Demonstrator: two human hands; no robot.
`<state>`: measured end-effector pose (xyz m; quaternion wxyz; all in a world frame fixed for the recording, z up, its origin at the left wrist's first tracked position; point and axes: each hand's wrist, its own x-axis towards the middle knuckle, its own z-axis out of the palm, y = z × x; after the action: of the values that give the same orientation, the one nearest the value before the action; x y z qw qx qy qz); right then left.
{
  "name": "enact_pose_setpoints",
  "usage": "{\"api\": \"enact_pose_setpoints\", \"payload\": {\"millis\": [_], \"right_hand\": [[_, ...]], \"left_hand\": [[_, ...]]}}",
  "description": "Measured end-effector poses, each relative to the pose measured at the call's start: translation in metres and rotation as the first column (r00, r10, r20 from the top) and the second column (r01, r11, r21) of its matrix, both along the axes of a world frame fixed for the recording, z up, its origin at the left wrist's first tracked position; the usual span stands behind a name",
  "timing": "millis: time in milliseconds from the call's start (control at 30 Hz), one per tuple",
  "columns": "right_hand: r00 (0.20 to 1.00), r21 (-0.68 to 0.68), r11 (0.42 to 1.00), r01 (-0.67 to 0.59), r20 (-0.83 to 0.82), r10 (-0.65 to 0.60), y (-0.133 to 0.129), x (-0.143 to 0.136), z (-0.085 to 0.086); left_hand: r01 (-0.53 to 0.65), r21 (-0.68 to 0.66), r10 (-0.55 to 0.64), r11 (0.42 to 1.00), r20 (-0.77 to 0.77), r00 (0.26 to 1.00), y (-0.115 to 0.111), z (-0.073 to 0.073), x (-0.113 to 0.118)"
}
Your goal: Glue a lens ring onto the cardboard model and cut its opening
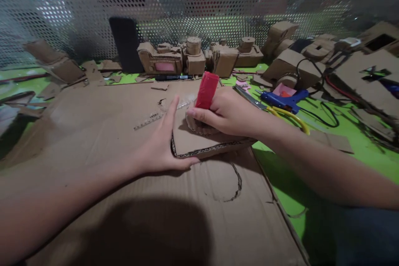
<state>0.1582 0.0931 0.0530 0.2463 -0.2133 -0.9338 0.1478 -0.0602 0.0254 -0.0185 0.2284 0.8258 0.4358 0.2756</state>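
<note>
A cardboard box (193, 143) with corrugated edges lies on a large cardboard sheet (124, 216). My left hand (162, 149) grips the box's left corner, thumb along the near side and fingers at the far left. My right hand (227, 112) is closed over the top of the box around a red piece (207, 89) that stands up, slightly tilted. Beneath my right fingers sits a round cardboard ring (195, 124) on the box top, partly covered by the hand. What the red piece's lower end touches is hidden.
Behind are cardboard camera models (162, 60), a dark phone-like slab (126, 43) and a black marker (174, 77). To the right lie a blue glue gun (285, 100), yellow-handled scissors (289, 117) and cardboard pieces. A clear ruler (148, 121) lies left of the box.
</note>
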Motion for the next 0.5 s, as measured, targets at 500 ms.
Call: {"api": "enact_pose_setpoints", "payload": {"millis": [500], "right_hand": [[1.000, 0.007, 1.000, 0.000, 0.028, 0.000, 0.0014, -0.0010, -0.0006]], "left_hand": [[-0.010, 0.064, 0.010, 0.998, -0.002, 1.000, 0.0014, -0.0014, 0.0001]]}}
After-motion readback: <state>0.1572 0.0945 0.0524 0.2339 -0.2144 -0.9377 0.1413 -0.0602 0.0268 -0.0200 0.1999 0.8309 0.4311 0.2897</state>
